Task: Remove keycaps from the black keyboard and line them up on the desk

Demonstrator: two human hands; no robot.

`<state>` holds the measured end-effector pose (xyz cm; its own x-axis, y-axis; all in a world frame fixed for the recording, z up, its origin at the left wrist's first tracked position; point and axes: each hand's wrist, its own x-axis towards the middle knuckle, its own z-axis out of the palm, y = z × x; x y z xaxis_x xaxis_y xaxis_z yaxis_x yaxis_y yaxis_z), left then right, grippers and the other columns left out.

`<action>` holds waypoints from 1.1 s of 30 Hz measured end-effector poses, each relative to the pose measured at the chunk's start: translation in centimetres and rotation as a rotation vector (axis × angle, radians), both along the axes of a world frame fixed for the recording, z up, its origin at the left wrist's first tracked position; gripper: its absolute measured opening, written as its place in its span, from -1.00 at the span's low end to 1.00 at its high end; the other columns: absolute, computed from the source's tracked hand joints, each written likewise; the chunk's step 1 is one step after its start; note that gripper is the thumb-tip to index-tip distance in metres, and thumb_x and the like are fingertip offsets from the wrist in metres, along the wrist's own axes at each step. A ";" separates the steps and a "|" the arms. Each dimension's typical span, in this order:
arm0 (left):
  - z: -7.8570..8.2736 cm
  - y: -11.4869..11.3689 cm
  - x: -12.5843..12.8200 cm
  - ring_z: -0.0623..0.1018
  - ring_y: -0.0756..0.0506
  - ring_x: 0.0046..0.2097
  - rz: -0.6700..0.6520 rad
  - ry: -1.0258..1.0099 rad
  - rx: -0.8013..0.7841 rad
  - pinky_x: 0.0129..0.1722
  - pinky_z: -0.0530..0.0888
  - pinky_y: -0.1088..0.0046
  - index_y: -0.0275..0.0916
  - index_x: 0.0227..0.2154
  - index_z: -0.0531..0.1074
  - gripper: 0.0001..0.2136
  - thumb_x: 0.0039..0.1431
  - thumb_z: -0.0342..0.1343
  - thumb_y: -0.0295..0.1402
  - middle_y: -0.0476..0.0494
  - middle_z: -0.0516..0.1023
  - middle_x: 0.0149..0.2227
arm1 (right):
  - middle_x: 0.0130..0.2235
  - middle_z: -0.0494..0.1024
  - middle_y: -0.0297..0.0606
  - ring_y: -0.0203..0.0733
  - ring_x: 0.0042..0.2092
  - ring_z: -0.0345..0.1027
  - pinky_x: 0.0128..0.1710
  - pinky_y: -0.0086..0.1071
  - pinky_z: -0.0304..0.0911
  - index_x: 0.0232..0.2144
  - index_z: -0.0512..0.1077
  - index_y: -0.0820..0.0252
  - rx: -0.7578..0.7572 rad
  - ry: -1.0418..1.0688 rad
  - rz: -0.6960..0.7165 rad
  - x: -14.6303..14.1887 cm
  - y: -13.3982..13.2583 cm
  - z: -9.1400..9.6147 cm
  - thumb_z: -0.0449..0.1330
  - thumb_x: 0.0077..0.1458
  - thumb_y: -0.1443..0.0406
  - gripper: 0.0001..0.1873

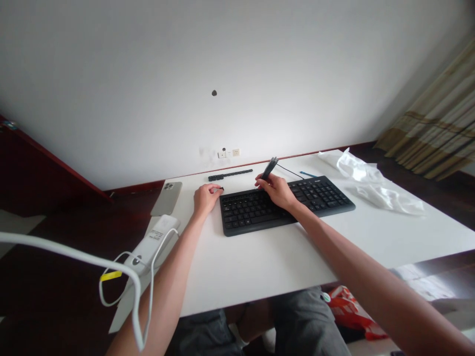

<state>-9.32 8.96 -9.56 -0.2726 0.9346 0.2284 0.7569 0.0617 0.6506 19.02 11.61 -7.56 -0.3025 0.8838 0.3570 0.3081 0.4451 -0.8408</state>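
Pinching a small black keycap [221,188] in your left hand [205,198], just beside the black computer keyboard [285,203].
Your right hand [276,190], resting on the keyboard's upper rows, is clamped around a dark grey pen-shaped tool [268,169].

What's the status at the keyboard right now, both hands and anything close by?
Left hand pinching a small black keycap at keyboard corner. Right hand gripping a dark tool over the top rows. Row of black keycaps behind; phone left.
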 end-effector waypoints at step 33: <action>0.5 4.9 0.6 0.39 -0.23 0.08 -0.162 0.377 0.318 0.17 0.35 0.18 -0.05 -0.27 0.67 -0.91 0.15 0.33 -0.32 -0.12 0.52 -0.04 | -0.25 0.69 -0.17 -0.05 -0.25 0.59 -0.20 -0.24 0.42 -0.16 0.49 0.15 -0.046 -0.004 0.008 0.2 0.0 0.0 0.13 0.33 0.03 -0.66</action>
